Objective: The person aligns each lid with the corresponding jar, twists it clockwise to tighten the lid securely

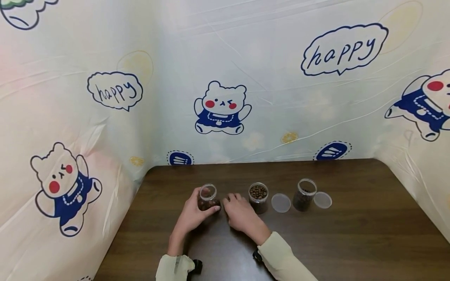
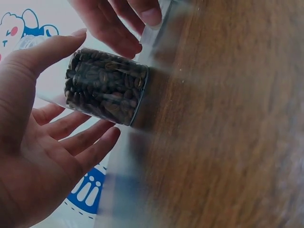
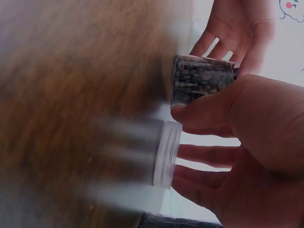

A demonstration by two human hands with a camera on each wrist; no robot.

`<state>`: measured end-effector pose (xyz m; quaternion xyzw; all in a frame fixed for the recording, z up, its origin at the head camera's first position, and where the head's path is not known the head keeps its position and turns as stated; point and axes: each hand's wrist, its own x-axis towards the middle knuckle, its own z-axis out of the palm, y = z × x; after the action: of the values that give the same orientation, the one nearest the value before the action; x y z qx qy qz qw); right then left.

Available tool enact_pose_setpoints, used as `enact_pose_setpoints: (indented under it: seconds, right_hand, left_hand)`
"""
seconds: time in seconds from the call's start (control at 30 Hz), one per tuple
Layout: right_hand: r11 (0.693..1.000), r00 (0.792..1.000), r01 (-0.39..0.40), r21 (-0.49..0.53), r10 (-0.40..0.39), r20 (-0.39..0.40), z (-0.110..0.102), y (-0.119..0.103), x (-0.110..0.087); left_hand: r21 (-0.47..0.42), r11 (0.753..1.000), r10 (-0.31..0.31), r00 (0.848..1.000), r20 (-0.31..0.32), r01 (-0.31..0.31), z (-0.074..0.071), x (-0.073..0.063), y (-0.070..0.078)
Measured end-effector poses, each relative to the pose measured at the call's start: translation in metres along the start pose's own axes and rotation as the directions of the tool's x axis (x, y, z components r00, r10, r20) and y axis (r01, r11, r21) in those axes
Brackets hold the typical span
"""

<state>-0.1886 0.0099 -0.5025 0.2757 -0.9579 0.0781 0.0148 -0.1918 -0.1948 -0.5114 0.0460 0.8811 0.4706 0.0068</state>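
On the left stands an uncapped clear jar (image 1: 208,201) filled with dark coffee beans, and my left hand (image 1: 193,212) holds it from the side, thumb in front. In the left wrist view, the beans in this jar (image 2: 107,85) show between thumb and spread fingers. Just right of it, my right hand (image 1: 242,214) reaches down to the tabletop. The right wrist view shows a translucent round lid (image 3: 167,154) flat on the table, with the right thumb and fingers about its edge. From the head view this lid is hidden under the hand.
Right of the hands stands another uncapped jar (image 1: 258,197) of brown coffee beans, a loose lid (image 1: 281,203) beside it. Farther right are a jar (image 1: 304,195) with dark contents and its lid (image 1: 322,200). A printed cloth (image 1: 274,117) walls the brown table (image 1: 369,234).
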Motion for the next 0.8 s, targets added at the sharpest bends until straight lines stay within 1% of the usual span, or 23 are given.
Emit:
enact_pose_setpoints:
  seconds: [0.17,0.27,0.43,0.67,0.8]
  right_hand:
    - [0.999,0.999,0.012,-0.043,-0.014,-0.035,0.0005,0.0009,-0.0001]
    - [0.999,0.999,0.012,-0.051,-0.015,-0.045,0.0010,0.0015,0.0001]
    - [1.000,0.999,-0.019,-0.008,0.019,-0.039,0.0008,0.0017,0.0006]
    - [1.000,0.998,-0.015,0.007,0.016,-0.054,0.0024,0.0018,-0.0001]
    - [0.999,0.998,-0.019,0.033,0.021,-0.052,0.0030,0.0018,-0.0004]
  left_hand:
    - [0.008,1.000,-0.003,1.000,0.003,0.003,0.0009,-0.0002,0.0001]
    - [0.006,1.000,-0.006,1.000,0.006,0.005,0.0017,-0.0006,0.0000]
    - [-0.008,1.000,0.006,1.000,0.004,-0.006,0.0017,0.0007,-0.0006]
    - [-0.027,0.999,0.046,0.999,0.005,-0.046,0.0010,0.0003,-0.0029]
    - [-0.035,0.998,0.055,0.998,0.008,-0.055,0.0009,-0.0005,-0.0036]
